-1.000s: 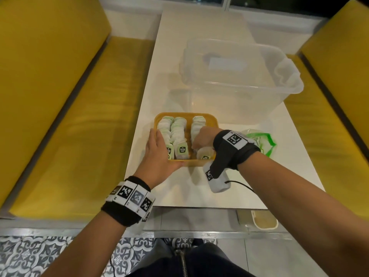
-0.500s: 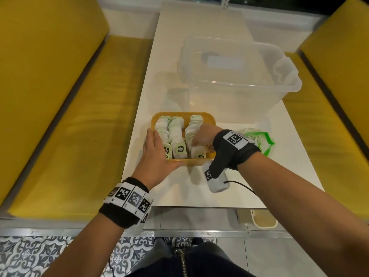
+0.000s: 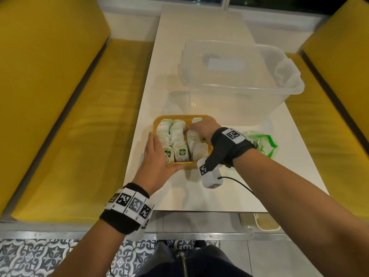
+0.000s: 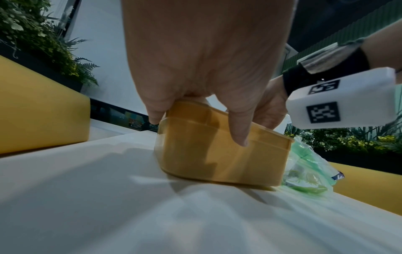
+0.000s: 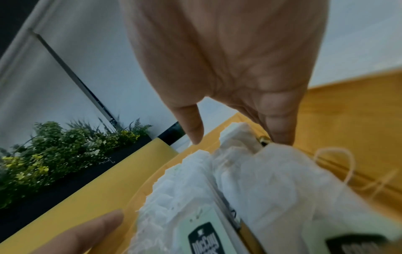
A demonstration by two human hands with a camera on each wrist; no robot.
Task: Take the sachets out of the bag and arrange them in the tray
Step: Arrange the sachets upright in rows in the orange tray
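Head view: sachets (image 3: 180, 140) stand upright, rows running lengthwise in tray (image 3: 157, 121).

1 tray (image 3: 157, 122), 1 bag (image 3: 265, 144), 1 tub (image 3: 295, 90).

- The tray (image 3: 180, 166) looks like smooth, faintly translucent amber plastic.
- The tea sachets (image 3: 175, 134) are white, fibrous, crinkled paper with printed paper tags.
- The bag (image 3: 263, 142) is thin, glossy, clear-and-green film.
- The storage box (image 3: 239, 92) is clear, smooth plastic.
- The table (image 3: 199, 194) has a smooth white top with a slight sheen.
- The benches (image 3: 69, 116) look matt yellow.
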